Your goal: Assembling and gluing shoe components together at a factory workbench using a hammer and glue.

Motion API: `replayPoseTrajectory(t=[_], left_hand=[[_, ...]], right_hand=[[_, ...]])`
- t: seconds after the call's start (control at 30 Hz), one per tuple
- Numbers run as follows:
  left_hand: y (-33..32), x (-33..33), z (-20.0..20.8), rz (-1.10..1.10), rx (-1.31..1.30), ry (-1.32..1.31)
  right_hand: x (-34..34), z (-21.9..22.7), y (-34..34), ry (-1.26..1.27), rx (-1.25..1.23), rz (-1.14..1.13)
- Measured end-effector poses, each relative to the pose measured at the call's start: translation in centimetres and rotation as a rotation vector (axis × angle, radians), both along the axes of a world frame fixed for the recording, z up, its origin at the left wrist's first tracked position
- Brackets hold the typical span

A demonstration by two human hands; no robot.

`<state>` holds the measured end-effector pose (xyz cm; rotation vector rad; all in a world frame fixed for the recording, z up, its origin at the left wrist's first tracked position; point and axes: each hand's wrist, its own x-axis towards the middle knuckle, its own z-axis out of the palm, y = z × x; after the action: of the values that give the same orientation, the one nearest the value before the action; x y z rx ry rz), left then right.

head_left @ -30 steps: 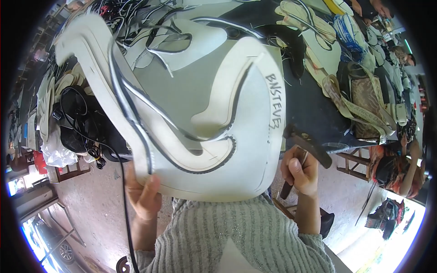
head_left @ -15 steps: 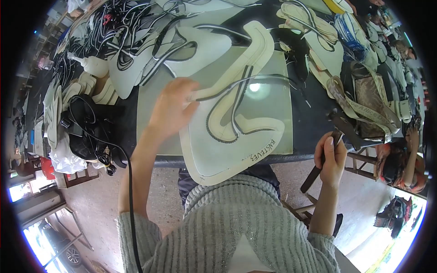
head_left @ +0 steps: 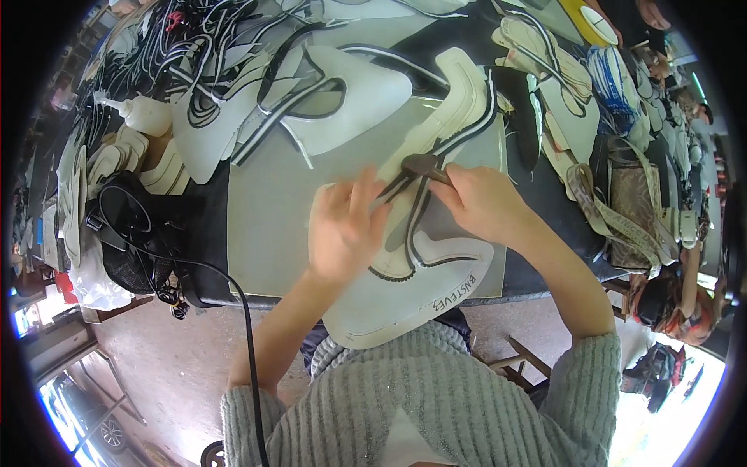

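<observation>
A pale curved shoe-upper-like panel (head_left: 459, 268) with black-and-white edging strip (head_left: 489, 105) lies on the table mat, its lower edge overhanging the table's front. My right hand (head_left: 486, 204) is closed round the handle of a hammer, whose dark head (head_left: 421, 164) rests over the strip at the panel's middle. On the panel's left side is my left hand (head_left: 342, 229), slightly blurred, fingers apart beside the strip. Whether its fingertips touch the strip I cannot tell.
Several pale panels with strips (head_left: 358, 89) lie at the back. On the left are a white squeeze bottle (head_left: 148, 115), stacked pale pieces (head_left: 117, 156) and a black cable (head_left: 247, 319). A patterned bag (head_left: 632, 194) stands at the right edge, near other people.
My right hand has brought the hammer from the table's right front edge up to the panel's middle. My left hand has shifted right and nearer to me. The strip's free end has swung.
</observation>
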<state>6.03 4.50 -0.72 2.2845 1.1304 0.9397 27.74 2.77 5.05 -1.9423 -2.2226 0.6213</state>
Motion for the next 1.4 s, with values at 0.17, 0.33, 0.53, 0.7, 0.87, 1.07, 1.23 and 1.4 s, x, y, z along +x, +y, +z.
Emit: replayPoseTrajectory(t=[0.17,0.33,0.53,0.7,0.87,1.07,1.23,1.4], left_hand=[[0.3,0.8,0.5,0.040,-0.100,-0.066],[1.2,1.2,0.5,0.054,-0.305,-0.149],[1.5,1.2,-0.1,-0.030,-0.042,-0.048],[1.1,1.4,-0.2,0.031,-0.174,-0.126],[1.0,2.1,0.8,0.089,-0.229,-0.079],[1.0,2.0,0.3,0.079,-0.295,-0.153],[1.6,2.4,0.6,0.108,-0.362,-0.227],[1.7,2.6,0.5,0.107,-0.317,-0.167]], right_hand=[[0.9,-0.7,0.7,0.023,-0.027,0.009],[1.5,-0.9,1.3,0.069,-0.016,0.047],[2.0,-0.9,1.6,0.090,-0.049,0.060],[2.2,-1.4,1.5,0.149,-0.038,0.066],[2.3,-1.3,1.6,0.141,-0.064,0.057],[2.4,-1.4,1.6,0.146,-0.059,0.074],[2.3,-0.8,2.0,0.104,-0.056,0.098],[1.6,0.5,1.8,0.040,-0.083,0.156]])
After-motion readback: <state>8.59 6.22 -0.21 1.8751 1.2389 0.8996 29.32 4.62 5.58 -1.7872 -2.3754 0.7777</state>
